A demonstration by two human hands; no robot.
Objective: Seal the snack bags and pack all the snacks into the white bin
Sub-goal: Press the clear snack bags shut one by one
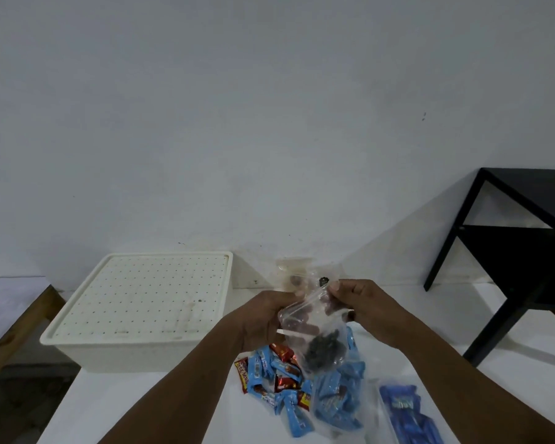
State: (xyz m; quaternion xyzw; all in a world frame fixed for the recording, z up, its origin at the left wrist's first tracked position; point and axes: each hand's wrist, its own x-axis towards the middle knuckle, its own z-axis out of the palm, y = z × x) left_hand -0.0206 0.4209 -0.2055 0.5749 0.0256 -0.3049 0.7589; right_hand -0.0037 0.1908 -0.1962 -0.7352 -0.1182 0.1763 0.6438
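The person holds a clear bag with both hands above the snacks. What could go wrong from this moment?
1. The clear plastic zip bag with dark pieces is pinched only at its top by the left hand and right hand; if the seal is incomplete, pieces may spill onto the loose blue and red wrapped snacks.
2. The white bin has its perforated white lid on, so packing is probably blocked for now.
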